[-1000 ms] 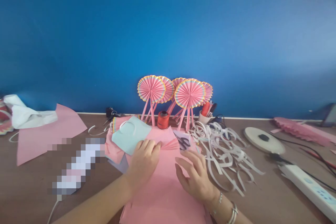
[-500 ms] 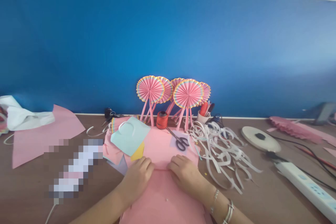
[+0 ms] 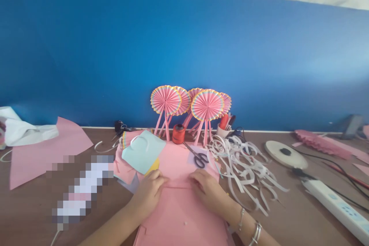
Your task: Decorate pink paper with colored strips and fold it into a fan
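A pink paper sheet [image 3: 184,209] lies in front of me, with a narrow folded edge running across its far side. My left hand [image 3: 151,187] closes on the left end of that edge, thumb and fingertips together. At the other end my right hand [image 3: 206,189] has its fingers bent down onto the fold. Between the hands the crease shows as a slightly raised line. Beyond it are more pink paper, a light blue paper piece [image 3: 144,150], a bit of yellow paper [image 3: 153,167] and dark-handled scissors [image 3: 200,159].
Several pleated pink paper fans [image 3: 207,104] stand against the blue partition [image 3: 115,46], behind an orange spool [image 3: 178,134]. Curled white strips [image 3: 245,169] heap on the right, near a round white device [image 3: 286,155] and a power strip [image 3: 337,203]. Another pink sheet [image 3: 37,157] lies left.
Both hands have shifted slightly along the fold, the right one a little outward, and the fingertips now sit more at its ends. The view has tilted slightly upward.
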Demonstrator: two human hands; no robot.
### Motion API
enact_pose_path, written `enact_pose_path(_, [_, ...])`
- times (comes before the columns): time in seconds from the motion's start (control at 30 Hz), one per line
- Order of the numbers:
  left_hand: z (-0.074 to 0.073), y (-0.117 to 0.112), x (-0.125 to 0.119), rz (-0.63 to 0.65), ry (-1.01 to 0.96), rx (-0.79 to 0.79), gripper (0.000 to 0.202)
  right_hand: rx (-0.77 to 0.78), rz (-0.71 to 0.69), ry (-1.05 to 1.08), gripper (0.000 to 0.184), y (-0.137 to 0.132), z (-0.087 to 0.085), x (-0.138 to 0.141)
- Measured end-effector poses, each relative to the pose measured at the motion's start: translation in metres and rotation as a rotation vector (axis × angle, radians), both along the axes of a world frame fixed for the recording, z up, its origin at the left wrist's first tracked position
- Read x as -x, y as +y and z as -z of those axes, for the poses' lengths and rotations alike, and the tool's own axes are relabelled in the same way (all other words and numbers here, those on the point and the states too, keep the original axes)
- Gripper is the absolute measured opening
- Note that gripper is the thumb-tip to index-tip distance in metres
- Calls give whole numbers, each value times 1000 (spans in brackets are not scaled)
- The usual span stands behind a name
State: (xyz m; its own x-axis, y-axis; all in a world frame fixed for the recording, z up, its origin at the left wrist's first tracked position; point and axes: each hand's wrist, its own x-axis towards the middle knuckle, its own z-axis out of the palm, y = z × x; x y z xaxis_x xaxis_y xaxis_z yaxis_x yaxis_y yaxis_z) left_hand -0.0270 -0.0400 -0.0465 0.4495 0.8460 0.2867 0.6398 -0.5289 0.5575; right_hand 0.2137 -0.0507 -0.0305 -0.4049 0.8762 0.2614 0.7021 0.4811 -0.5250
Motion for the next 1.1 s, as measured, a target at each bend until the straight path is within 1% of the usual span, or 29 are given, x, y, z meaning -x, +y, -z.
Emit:
enact_pose_path(0.07, [-2,0,-1,-30,-29,20,26,18,30,31,18,2,1,0])
enact_pose_path(0.13, [-4,1,-1,-45,-47,27,22,42,43,37,16,3,1,0])
enact_pose_path(0.37, [0,4,-1,-53,-46,33,23,78,91,58,16,6,3,1])
enact_pose_path(0.5, [0,5,-2,-62,-61,33,22,84,117,72,16,8,3,2])
enact_pose_path(0.63, [-1,5,-3,-69,-73,38,21,111,123,91,16,9,2,3])
enact_pose_path(0.93, [5,6,-2,-53,-58,22,22,156,130,113,16,9,-3,4])
enact_pose_path(1.1, [5,5,-2,-42,2,-3,24,144,119,126,18,9,2,3])
